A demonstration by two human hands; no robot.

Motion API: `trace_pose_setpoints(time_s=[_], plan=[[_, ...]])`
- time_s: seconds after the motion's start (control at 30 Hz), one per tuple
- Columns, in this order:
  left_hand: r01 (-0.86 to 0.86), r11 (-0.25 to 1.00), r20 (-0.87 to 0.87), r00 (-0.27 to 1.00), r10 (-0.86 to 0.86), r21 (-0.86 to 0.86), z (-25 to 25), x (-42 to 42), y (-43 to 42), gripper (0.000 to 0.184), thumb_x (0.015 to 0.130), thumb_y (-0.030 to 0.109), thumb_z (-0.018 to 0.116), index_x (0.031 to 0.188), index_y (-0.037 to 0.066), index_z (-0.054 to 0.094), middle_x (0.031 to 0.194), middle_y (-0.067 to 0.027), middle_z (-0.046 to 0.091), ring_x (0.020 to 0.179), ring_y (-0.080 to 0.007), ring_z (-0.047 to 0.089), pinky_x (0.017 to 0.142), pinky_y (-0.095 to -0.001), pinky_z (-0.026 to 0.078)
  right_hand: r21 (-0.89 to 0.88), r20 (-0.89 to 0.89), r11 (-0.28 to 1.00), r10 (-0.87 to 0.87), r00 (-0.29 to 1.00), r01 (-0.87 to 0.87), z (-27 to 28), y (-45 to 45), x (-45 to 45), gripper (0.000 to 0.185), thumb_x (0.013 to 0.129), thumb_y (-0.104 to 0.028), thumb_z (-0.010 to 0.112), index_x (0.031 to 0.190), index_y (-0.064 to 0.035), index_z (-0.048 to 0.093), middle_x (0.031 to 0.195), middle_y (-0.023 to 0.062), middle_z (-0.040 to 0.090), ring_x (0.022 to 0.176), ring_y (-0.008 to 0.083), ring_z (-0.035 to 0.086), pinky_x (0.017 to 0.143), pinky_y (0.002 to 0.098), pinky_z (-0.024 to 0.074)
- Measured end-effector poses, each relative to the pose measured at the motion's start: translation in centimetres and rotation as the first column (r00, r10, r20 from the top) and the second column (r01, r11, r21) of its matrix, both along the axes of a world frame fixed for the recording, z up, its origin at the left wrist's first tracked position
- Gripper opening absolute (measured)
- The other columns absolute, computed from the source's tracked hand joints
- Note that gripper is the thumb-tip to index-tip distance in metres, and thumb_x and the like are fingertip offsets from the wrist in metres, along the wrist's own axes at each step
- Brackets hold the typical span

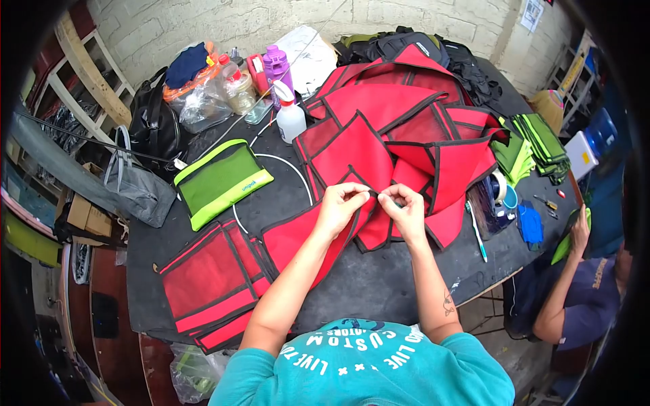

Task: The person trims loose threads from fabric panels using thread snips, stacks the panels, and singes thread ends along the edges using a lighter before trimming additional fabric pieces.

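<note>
Two hands, the left hand (340, 208) and the right hand (406, 210), nearly meet, each with thumb and fingertips pinched on the dark edge of the red cloth (355, 145). It lies heaped across the table (376, 281), with a green pouch (220, 184) and a spray bottle (291, 122) to its left.

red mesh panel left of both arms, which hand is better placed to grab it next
Likely the left hand: it is nearer the red mesh panel, while the right hand would have to cross the left arm. Both hands appear to be pinching red fabric.
</note>
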State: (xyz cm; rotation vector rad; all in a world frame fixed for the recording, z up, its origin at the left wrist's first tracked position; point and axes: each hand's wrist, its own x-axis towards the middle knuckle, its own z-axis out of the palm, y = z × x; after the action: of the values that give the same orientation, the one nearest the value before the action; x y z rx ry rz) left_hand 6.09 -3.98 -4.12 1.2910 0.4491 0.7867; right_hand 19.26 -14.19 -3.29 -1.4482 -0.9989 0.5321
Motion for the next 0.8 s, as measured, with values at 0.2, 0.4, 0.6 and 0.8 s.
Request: trace_pose_setpoints(time_s=[0.2, 0.4, 0.6, 0.8], plan=[[-0.738, 0.652, 0.237, 0.674, 0.700, 0.175, 0.9, 0.4, 3.5, 0.016, 0.084, -0.005, 0.046, 0.096, 0.002, 0.054, 0.083, 0.0000, 0.050, 0.070, -0.0066, 0.044, 0.064, -0.0216, 0.037, 0.172, -0.277, 0.985, 0.036, 0.960, 0.012, -1.7, 0.1, -3.6, 0.028, 0.080, -0.009, 0.067, 0.093, -0.0066, 0.041, 0.082, -0.0046, 0.044, 0.070, 0.0037, 0.039, 0.063, 0.0181, 0.0350], [-0.828, 0.405, 0.315, 0.294, 0.902, -0.388, 6.5, 1.4, 7.5, 0.021, 0.086, -0.002, 0.047, 0.105, 0.005, 0.051, 0.101, -0.0063, 0.049, 0.090, -0.0130, 0.044, 0.081, -0.0286, 0.039, -0.204, -0.151, 0.955, 0.187, 0.971, -0.216, -4.0, -0.7, -10.1, 0.047, 0.068, -0.005, 0.077, 0.099, -0.0028, 0.042, 0.093, 0.0027, 0.046, 0.086, 0.0110, 0.046, 0.076, 0.0245, 0.0395], [-0.367, 0.356, 0.229, 0.899, 0.373, 0.859, 9.2, -1.3, 5.9, 0.021, 0.086, 0.003, 0.051, 0.106, 0.005, 0.059, 0.097, -0.0101, 0.058, 0.094, -0.0217, 0.053, 0.088, -0.0321, 0.039, 0.037, -0.348, 0.973, 0.228, 0.910, -0.229, -2.0, 1.1, -3.6, 0.034, 0.070, -0.005, 0.074, 0.099, -0.0006, 0.056, 0.085, -0.0012, 0.057, 0.086, 0.0094, 0.056, 0.076, 0.0246, 0.0451], [0.266, 0.460, -0.343, 0.935, 0.092, 0.847, 6.9, -0.9, 2.1, 0.025, 0.082, 0.005, 0.061, 0.107, 0.003, 0.062, 0.096, -0.0065, 0.064, 0.096, -0.0183, 0.057, 0.086, -0.0304, 0.043, 0.089, -0.493, 0.957, 0.283, 0.823, -0.276, 1.0, 0.0, 1.8, 0.018, 0.076, -0.006, 0.070, 0.091, -0.0043, 0.060, 0.075, -0.0030, 0.057, 0.072, 0.0039, 0.053, 0.062, 0.0210, 0.0398]])
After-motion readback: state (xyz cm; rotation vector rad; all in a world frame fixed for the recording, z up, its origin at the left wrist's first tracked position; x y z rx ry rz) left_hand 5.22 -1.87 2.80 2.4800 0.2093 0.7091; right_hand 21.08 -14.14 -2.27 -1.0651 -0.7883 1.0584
